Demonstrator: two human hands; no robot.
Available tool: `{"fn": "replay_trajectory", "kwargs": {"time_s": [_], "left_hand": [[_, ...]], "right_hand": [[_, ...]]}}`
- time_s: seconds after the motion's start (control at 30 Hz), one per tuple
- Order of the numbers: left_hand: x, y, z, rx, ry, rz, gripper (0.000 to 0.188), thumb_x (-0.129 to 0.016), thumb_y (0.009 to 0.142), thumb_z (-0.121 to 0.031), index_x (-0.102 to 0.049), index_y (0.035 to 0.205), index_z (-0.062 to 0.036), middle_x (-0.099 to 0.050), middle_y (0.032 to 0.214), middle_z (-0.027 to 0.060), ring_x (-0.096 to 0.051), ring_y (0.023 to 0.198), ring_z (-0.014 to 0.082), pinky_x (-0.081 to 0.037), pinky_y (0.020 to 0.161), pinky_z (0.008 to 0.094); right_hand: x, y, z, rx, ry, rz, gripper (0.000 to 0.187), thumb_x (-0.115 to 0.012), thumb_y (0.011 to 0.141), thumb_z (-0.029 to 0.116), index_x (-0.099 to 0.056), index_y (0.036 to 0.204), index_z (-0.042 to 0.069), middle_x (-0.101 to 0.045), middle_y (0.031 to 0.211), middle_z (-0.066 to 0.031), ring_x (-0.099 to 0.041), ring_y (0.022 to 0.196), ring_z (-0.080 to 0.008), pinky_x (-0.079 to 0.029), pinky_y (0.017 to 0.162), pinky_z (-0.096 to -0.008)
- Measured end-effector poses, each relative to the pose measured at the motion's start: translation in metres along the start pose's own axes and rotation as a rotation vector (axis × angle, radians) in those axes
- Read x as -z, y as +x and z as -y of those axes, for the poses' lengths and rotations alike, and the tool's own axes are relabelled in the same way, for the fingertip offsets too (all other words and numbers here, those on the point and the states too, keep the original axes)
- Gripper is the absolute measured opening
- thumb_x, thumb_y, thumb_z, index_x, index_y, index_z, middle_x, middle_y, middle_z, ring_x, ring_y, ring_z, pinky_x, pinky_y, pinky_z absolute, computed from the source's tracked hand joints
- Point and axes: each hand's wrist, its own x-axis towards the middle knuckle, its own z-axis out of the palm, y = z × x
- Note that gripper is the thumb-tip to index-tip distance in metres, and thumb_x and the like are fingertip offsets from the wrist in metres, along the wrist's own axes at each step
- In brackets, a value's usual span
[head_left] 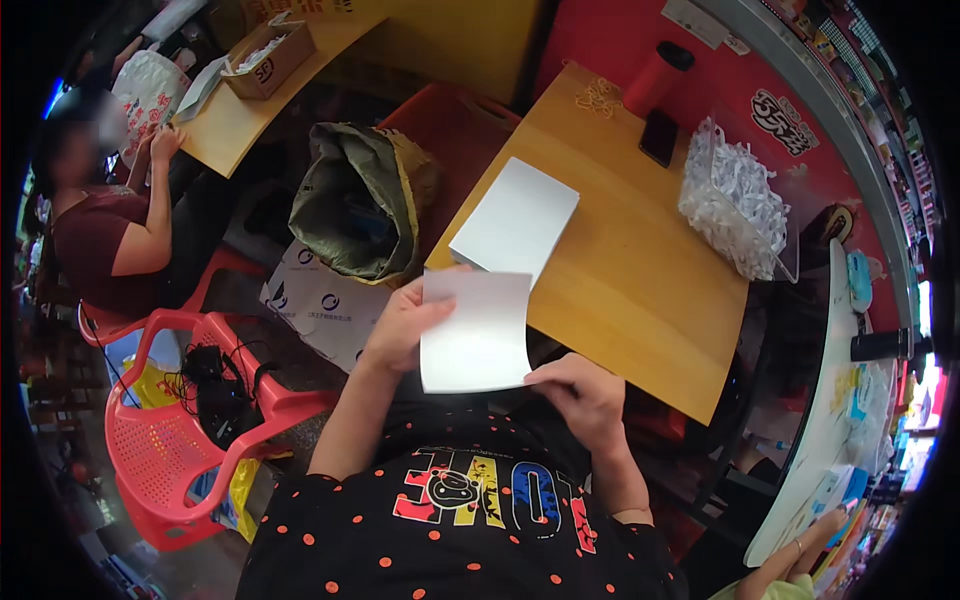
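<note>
A white sheet of paper (474,335), perhaps more than one layer, is held in front of my body, just off the table's near edge. My left hand (408,322) grips its left side with the thumb on top. At the lower right corner, my right hand (582,393) pinches the paper between thumb and fingers. Just beyond, a neat stack of white paper (516,214) lies on the wooden table (640,270), partly overlapped by the held paper.
A clear bin of shredded paper (737,205) stands at the table's right, near a phone (659,137) and a red cylinder (660,78). An open sack (350,205) sits left of the table. A red chair (190,430) holds black cables. Other people are at left and lower right.
</note>
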Motion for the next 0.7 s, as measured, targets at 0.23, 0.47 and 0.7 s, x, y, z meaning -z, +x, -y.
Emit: {"fn": "replay_trajectory", "kwargs": {"time_s": [0.23, 0.47, 0.7], "left_hand": [[-0.026, -0.018, -0.008, -0.331, 0.771, 0.368, 0.044, -0.052, 0.069, 0.017, -0.071, 0.102, -0.0062, -0.055, 0.129, 0.0186, -0.052, 0.122, 0.0297, -0.04, 0.102, 0.0328], [-0.031, -0.014, -0.001, -0.558, 1.213, 0.469, 0.044, -0.052, 0.07, 0.019, -0.071, 0.101, -0.0059, -0.045, 0.138, 0.0205, -0.042, 0.131, 0.0346, -0.039, 0.104, 0.0376], [-0.016, -0.033, 0.006, -0.098, 0.506, -0.191, 0.025, -0.056, 0.085, 0.004, -0.061, 0.11, 0.0048, -0.062, 0.111, 0.015, -0.066, 0.082, 0.0178, -0.051, 0.064, 0.022]], "right_hand": [[0.007, 0.009, -0.033, -0.505, 0.633, -0.223, 0.009, -0.065, 0.085, 0.005, -0.067, 0.086, -0.003, -0.067, 0.084, -0.0041, -0.059, 0.077, -0.0109, -0.047, 0.072, -0.0225], [-0.008, 0.001, -0.066, -0.627, 0.783, -0.196, 0.007, -0.067, 0.084, 0.005, -0.069, 0.087, -0.001, -0.067, 0.087, -0.0039, -0.058, 0.076, -0.0087, -0.046, 0.07, -0.0215], [-0.001, 0.001, -0.053, -0.331, 0.298, -0.367, 0.005, -0.071, 0.079, -0.001, -0.07, 0.085, -0.002, -0.067, 0.084, -0.0036, -0.058, 0.073, -0.0075, -0.046, 0.067, -0.0205]]}}
